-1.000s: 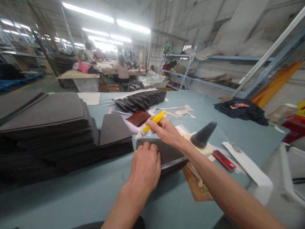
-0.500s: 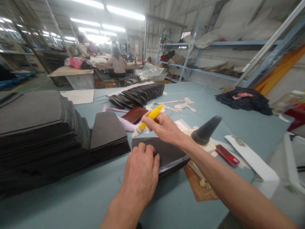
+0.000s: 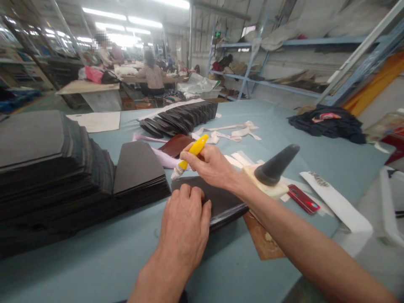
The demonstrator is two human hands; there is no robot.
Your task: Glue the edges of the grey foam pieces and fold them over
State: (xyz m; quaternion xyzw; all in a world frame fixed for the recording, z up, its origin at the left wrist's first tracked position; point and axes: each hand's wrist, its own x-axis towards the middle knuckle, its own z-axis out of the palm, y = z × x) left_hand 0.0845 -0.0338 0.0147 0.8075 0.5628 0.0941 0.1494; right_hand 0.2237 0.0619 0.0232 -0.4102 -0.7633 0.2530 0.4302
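My right hand (image 3: 210, 164) grips a yellow-handled paintbrush (image 3: 193, 152), its whitish bristles tilted down to the left. The bristle tip is by the far left corner of a stack of dark sheets (image 3: 224, 195); whether it touches them I cannot tell. My left hand (image 3: 186, 219) lies over the near left part of that stack with bent fingers closed on it, the thumb at the right; the fingertips are partly hidden. Left of the hands stands a low pile of similar dark pieces (image 3: 137, 166), with a taller pile (image 3: 31, 139) beyond its left side.
Fanned black pieces (image 3: 179, 118) lie behind the hands, near brown material (image 3: 176, 145) and pale strips (image 3: 233, 132). Right of my forearm are a black cone-shaped object (image 3: 276, 166), a red phone-like object (image 3: 303, 199) and a white strip (image 3: 337, 202). A dark cloth (image 3: 328, 126) lies farther right. People sit in the background.
The brush has shifted slightly left along the stack's far edge with my right hand. My left hand keeps its place on the stack. The camera view has moved a little.
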